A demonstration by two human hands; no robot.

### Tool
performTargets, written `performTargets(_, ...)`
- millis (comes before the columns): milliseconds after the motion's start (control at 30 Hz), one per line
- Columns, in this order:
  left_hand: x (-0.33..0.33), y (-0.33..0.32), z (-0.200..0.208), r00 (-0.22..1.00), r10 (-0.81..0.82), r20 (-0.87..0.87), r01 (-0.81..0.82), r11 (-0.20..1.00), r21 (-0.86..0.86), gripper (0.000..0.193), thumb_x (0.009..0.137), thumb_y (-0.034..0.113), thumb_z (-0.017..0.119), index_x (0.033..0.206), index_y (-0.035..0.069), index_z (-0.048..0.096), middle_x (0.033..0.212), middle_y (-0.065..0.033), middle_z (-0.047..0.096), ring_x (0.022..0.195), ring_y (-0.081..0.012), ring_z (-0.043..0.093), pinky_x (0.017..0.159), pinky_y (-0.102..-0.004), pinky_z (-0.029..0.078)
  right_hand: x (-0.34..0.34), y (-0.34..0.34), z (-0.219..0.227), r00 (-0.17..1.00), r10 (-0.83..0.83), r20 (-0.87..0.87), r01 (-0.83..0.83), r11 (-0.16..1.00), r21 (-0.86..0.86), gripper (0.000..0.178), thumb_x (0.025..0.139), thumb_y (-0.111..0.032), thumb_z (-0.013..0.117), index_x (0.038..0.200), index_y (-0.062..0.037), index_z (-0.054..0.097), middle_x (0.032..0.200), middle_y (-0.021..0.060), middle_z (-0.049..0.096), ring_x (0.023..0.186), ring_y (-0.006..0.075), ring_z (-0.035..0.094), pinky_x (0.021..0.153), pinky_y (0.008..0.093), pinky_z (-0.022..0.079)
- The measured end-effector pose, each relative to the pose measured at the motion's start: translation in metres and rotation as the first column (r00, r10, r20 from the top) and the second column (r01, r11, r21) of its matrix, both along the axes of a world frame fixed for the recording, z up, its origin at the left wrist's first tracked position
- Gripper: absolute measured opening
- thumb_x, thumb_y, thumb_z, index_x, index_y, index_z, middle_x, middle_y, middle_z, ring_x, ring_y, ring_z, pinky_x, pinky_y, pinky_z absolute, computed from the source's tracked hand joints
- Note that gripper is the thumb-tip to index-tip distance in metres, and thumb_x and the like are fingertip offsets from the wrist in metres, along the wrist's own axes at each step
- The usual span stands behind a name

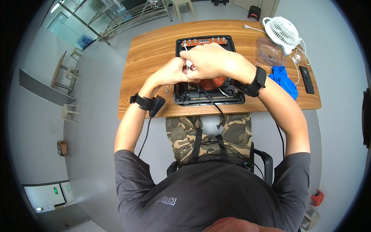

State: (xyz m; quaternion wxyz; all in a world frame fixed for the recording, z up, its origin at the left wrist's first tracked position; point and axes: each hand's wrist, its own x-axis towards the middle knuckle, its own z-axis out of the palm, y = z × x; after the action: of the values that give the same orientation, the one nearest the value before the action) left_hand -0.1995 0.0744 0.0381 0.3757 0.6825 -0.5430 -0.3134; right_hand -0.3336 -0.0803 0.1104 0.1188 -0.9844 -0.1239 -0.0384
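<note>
An opened induction cooker, its black plastic housing (177, 96) holding a copper-coloured coil (212, 84), lies on the wooden table in front of me. Along its far edge runs an orange circuit board (205, 41) with several round buttons. Over the housing's left half my right hand (210, 60) is closed, fingers curled around a small white and red piece (189, 65) whose kind I cannot make out. My left hand (174, 71) meets it there, closed with its fingertips mostly hidden. A thin white strip, perhaps a wire, shows between the right hand and the board.
A black cord (212, 102) hangs from the housing over the near table edge (154, 115). On the right are a white fan (281, 33), a clear plastic tray (266, 54), a blue cloth (285, 83) and a long black object (306, 79). Black straps circle both wrists.
</note>
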Motion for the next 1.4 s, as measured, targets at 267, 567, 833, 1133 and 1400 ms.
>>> performTargets(267,-0.012,-0.001,0.012,0.997,-0.01,0.073,0.012,1.0,-0.023,0.033,0.077,0.019,0.089,0.1,0.002,0.075,0.095,-0.0056,0.076,0.087,-0.0129,0.068,0.082,-0.0308,0.054,0.007,0.005,-0.012,0.985,-0.12,0.12,0.136,0.982,-0.131,0.055,0.09,-0.053,0.058,0.089,0.0,0.074,0.075,0.021,0.071,0.076,0.0371,0.073,0.071,0.0452,0.058)
performTargets(567,0.003,0.002,-0.009,1.0,-0.004,0.017,0.003,0.999,0.036,0.039,0.075,0.026,0.09,0.094,0.0,0.068,0.083,-0.0047,0.07,0.075,-0.0125,0.06,0.07,-0.0308,0.051,-0.004,-0.003,-0.002,0.997,0.077,-0.023,-0.075,0.993,0.094,0.041,0.082,-0.04,0.068,0.1,-0.0023,0.066,0.083,0.0189,0.072,0.079,0.0378,0.07,0.074,0.0464,0.055)
performTargets(833,0.001,-0.008,-0.003,0.974,-0.012,0.225,0.003,0.999,0.039,0.038,0.076,0.027,0.088,0.091,-0.001,0.068,0.082,-0.0062,0.07,0.072,-0.0132,0.06,0.069,-0.032,0.051,0.001,0.003,0.0,0.992,-0.094,0.079,0.104,0.986,-0.131,0.043,0.088,-0.043,0.063,0.094,-0.0009,0.068,0.075,0.0214,0.07,0.078,0.038,0.072,0.071,0.0456,0.057)
performTargets(1133,-0.005,-0.007,0.0,0.997,0.029,0.068,-0.027,0.999,-0.035,0.037,0.077,0.024,0.086,0.091,-0.003,0.065,0.08,-0.0052,0.069,0.073,-0.0109,0.059,0.067,-0.0293,0.05,-0.002,-0.015,-0.013,0.986,0.019,0.168,-0.022,1.0,0.017,0.035,0.083,-0.033,0.068,0.105,-0.0065,0.064,0.085,0.0174,0.073,0.081,0.0387,0.071,0.071,0.0485,0.056)
performTargets(1400,-0.006,-0.006,-0.006,0.999,0.026,0.021,-0.024,0.997,-0.069,0.037,0.076,0.021,0.087,0.095,-0.003,0.066,0.082,-0.0058,0.071,0.075,-0.0103,0.061,0.068,-0.0299,0.051,0.002,-0.002,-0.005,0.99,-0.105,0.091,0.106,0.994,-0.016,0.04,0.087,-0.038,0.063,0.087,0.0007,0.071,0.082,0.0216,0.072,0.078,0.0386,0.072,0.074,0.0471,0.058)
